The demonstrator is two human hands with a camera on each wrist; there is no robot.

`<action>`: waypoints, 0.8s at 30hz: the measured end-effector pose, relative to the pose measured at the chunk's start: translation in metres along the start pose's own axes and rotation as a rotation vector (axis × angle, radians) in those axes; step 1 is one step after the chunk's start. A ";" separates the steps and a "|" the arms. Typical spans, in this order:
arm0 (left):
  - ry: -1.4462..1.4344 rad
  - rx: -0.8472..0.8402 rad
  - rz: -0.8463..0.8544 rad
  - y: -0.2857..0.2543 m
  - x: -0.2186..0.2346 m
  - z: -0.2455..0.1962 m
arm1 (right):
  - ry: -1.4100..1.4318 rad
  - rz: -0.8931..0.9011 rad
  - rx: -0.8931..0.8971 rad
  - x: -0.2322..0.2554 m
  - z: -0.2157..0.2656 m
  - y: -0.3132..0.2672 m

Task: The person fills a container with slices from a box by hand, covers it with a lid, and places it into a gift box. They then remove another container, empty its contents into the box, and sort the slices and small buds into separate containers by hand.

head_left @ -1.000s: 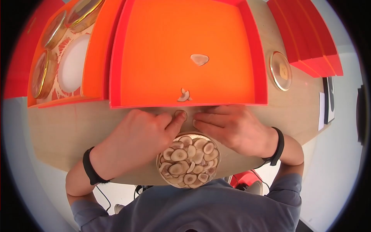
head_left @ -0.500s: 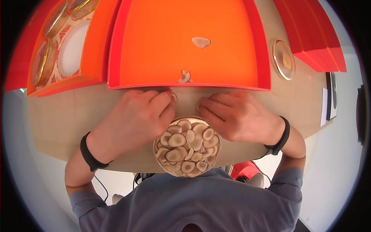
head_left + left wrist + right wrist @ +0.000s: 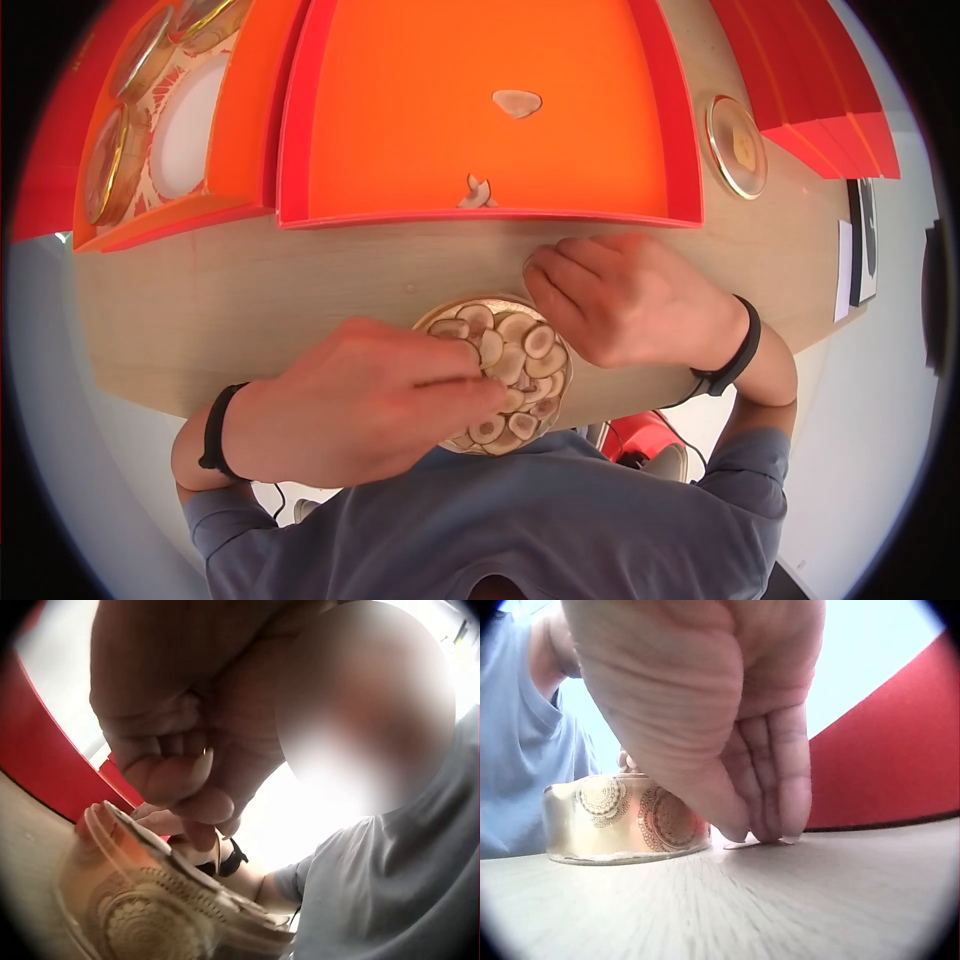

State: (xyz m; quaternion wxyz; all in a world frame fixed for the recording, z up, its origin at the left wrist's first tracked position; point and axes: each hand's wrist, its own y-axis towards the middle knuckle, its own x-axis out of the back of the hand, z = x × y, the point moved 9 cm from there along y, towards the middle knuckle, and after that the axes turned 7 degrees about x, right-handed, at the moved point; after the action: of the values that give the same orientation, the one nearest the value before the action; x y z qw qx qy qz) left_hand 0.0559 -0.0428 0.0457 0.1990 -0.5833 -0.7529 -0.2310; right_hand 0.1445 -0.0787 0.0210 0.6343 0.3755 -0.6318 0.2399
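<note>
Above the round container [image 3: 492,301] of pale, dark-edged slices [image 3: 541,342] is the left hand [image 3: 365,405], its fingers bent downward. A thin slice [image 3: 218,853], seen edge-on in the left wrist view, is pinched at that hand's fingertips. The right hand [image 3: 635,300] rests its bunched fingertips on the table to the container's right, in front of the orange tray. Between those fingertips and the tabletop lies a thin slice [image 3: 737,845], gripped at its edge; most of it is hidden. The container's clear wall [image 3: 630,825] shows round lace-like patterns.
An orange tray with red walls [image 3: 684,140] holds a pale slice [image 3: 517,103] and a small cluster of pieces [image 3: 477,191]. At left stands an orange box [image 3: 240,120] with gold-rimmed round containers. A round lid [image 3: 738,147] lies at right, near a red box [image 3: 835,145].
The left hand has moved from the table by the tray's front edge back over the container. The right hand has shifted slightly right, its fingertips still low at the table.
</note>
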 end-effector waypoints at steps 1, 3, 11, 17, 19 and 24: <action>0.032 0.012 -0.024 0.000 -0.001 0.002 | 0.009 0.002 -0.004 0.001 -0.001 0.000; 0.086 0.036 -0.063 0.001 0.006 0.003 | 0.046 0.008 -0.017 0.003 -0.004 0.000; 0.138 0.065 -0.180 0.002 0.027 0.012 | 0.030 0.077 -0.040 0.000 -0.004 -0.003; 0.129 0.127 -0.268 0.001 0.039 0.023 | 0.112 0.034 -0.110 0.006 -0.018 -0.007; 0.112 0.147 -0.283 0.000 0.042 0.027 | 0.141 0.013 -0.104 0.007 -0.018 -0.006; 0.150 0.143 -0.329 0.000 0.046 0.027 | 0.122 0.001 -0.037 0.002 -0.009 -0.002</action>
State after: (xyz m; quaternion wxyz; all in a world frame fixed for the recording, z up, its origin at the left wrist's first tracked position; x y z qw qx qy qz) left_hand 0.0437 0.0092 0.0500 0.2553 -0.4178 -0.8356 -0.2492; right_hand 0.1520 -0.0731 0.0238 0.6785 0.3478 -0.5964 0.2510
